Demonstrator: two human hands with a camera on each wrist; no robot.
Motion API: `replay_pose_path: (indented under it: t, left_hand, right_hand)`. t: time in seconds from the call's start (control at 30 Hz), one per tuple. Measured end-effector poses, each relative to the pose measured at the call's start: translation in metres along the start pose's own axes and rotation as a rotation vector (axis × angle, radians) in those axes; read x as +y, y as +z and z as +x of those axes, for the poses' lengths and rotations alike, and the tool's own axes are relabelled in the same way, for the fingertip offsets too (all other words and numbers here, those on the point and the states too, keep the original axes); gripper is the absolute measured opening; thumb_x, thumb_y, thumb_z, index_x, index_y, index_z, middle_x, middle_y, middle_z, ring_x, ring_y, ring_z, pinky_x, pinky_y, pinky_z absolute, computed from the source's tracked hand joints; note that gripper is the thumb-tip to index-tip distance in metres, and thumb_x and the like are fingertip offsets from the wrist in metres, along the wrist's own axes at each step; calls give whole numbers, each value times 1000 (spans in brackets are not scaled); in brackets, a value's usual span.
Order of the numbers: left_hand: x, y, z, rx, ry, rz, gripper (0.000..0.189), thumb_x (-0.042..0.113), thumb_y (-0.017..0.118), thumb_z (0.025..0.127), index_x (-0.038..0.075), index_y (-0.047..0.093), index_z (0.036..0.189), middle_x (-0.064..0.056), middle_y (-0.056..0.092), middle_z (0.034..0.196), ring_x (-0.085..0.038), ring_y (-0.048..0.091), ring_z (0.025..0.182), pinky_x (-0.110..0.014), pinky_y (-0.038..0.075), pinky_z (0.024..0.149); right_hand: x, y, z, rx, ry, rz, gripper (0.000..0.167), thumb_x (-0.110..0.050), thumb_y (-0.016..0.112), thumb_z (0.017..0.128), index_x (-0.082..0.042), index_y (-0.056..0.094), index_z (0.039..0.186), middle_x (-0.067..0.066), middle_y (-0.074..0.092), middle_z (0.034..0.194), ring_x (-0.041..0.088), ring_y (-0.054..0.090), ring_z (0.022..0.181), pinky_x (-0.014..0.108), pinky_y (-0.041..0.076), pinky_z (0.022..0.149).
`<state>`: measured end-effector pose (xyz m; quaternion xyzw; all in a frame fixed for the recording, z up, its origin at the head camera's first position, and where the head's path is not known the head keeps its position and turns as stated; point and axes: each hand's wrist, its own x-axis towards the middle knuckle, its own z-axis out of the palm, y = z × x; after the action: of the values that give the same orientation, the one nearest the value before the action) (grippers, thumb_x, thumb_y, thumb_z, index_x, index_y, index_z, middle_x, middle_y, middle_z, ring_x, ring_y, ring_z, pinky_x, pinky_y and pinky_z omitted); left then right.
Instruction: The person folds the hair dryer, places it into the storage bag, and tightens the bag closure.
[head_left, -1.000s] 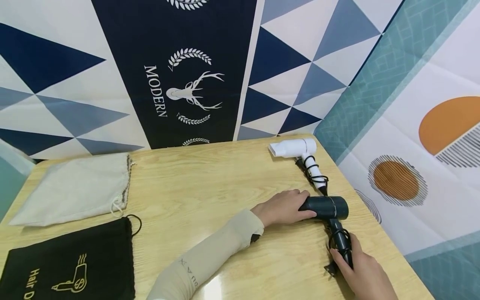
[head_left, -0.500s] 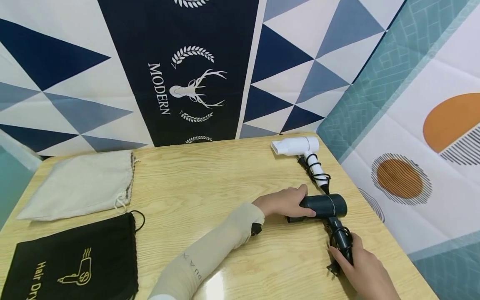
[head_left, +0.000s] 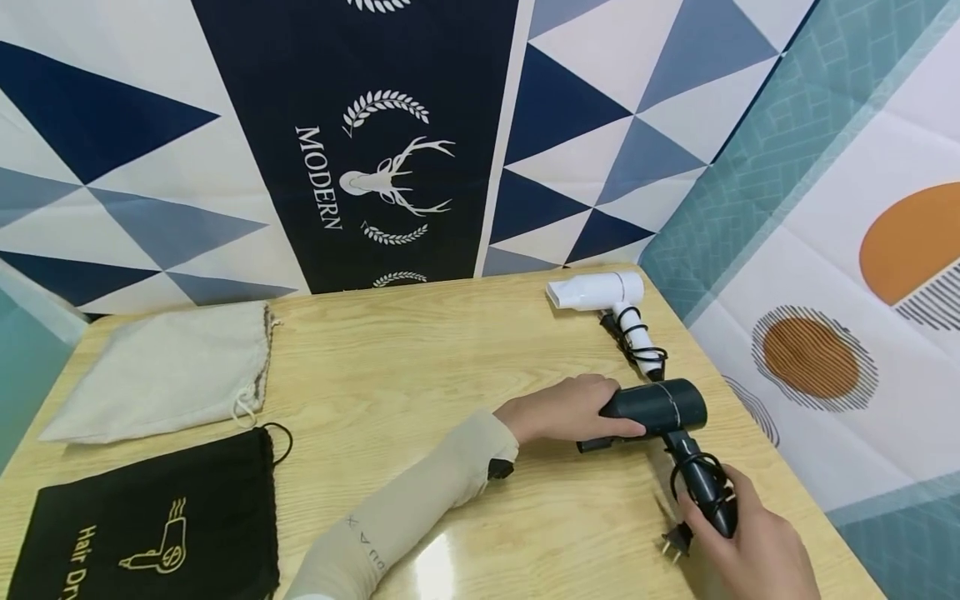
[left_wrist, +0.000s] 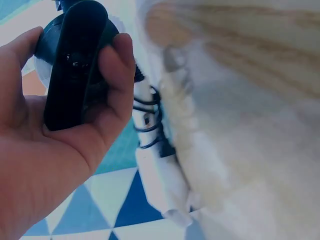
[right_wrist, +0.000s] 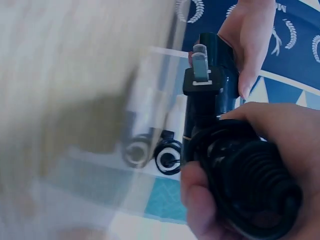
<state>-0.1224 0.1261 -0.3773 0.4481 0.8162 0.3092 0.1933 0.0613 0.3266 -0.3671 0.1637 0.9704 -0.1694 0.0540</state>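
Note:
Both hands hold a black hair dryer over the right part of the table. My left hand grips its nozzle end, thumb along the near side and fingers over the far side. In the left wrist view the flat dark nozzle lies between thumb and fingers. My right hand grips the handle, which has its black cord wound round it. The cord's two-pin plug hangs beside the handle, and a shadow falls on the table below. In the right wrist view the coiled cord fills the palm.
A white hair dryer with wound black cord lies just behind, near the table's right edge. At the left lie a beige drawstring bag and a black drawstring bag with a gold hair dryer print. Patterned cloth lines the back and right.
The right hand has moved right, swinging the handle outward and tilting the black hair dryer. Its barrel appears raised at the right end. The left hand keeps its grip on the nozzle end.

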Motion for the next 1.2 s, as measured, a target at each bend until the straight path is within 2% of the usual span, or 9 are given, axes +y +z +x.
replay_pose_path:
  t: [0.2, 0.33, 0.4, 0.47, 0.6, 0.73, 0.87, 0.97, 1.2]
  left_hand:
    - [2, -17, -21, 61, -2, -4, 49, 60, 55, 95, 14, 56, 113, 6, 52, 94, -8, 56, 75, -18, 46, 60]
    - [4, -27, -40, 137, 11, 2, 55, 63, 56, 93, 13, 57, 117, 7, 52, 96, -7, 55, 75, -18, 46, 59]
    - [5, -33, -50, 183, 14, 2, 59, 64, 57, 91, 11, 57, 118, 6, 52, 97, -7, 55, 74, -18, 46, 59]
    - [6, -38, -59, 219, 4, -7, 62, 66, 58, 89, 10, 57, 118, 6, 52, 97, -8, 55, 75, -17, 47, 59]
    - [7, -47, -78, 285, -49, -23, 66, 68, 60, 87, 10, 57, 118, 6, 53, 98, -8, 56, 75, -18, 47, 60]
    - [7, -55, -96, 345, -80, -29, 71, 70, 59, 86, 9, 55, 122, 6, 52, 100, -9, 57, 74, -19, 48, 61]
    - [10, -62, -110, 369, -86, -13, 71, 70, 58, 87, 8, 53, 121, 5, 52, 99, -10, 57, 74, -20, 48, 61]
    - [11, -66, -119, 380, -92, 3, 70, 69, 57, 88, 8, 53, 122, 4, 51, 98, -11, 56, 74, -20, 48, 62]
    - [7, -71, -140, 430, -148, -8, 72, 70, 56, 88, 8, 51, 126, 5, 50, 104, -12, 56, 79, -23, 49, 64]
  right_hand:
    - [-15, 2, -4, 175, 6, 110, 74, -52, 60, 96, 6, 45, 138, 7, 61, 66, 17, 53, 54, 30, 39, 50]
    - [-26, 5, -5, 308, -22, 196, 58, -43, 67, 94, -2, 55, 134, 2, 55, 62, 11, 44, 49, 26, 33, 49]
    - [-31, 5, -3, 343, -42, 226, 54, -41, 69, 93, -4, 59, 131, 2, 52, 62, 10, 41, 48, 25, 31, 49]
    - [-36, 3, 0, 330, -57, 240, 53, -41, 69, 93, -4, 61, 129, 3, 52, 63, 10, 42, 50, 25, 32, 49]
    - [-46, 2, 7, 234, -86, 286, 54, -44, 68, 93, -5, 60, 130, 5, 55, 69, 10, 48, 55, 25, 37, 51]
    - [-57, 1, 15, 174, -154, 330, 50, -41, 67, 95, -11, 57, 134, 9, 66, 83, 4, 58, 61, 24, 43, 55]
    - [-67, -2, 20, 113, -215, 352, 47, -39, 64, 97, -13, 53, 135, 17, 68, 103, 6, 68, 67, 26, 48, 55]
    - [-74, -4, 23, 86, -251, 351, 46, -39, 63, 98, -12, 52, 134, 19, 65, 108, 9, 69, 67, 27, 50, 54]
    - [-92, -3, 26, 95, -376, 375, 39, -31, 65, 98, -12, 53, 130, 3, 61, 69, 12, 57, 50, 28, 45, 49]
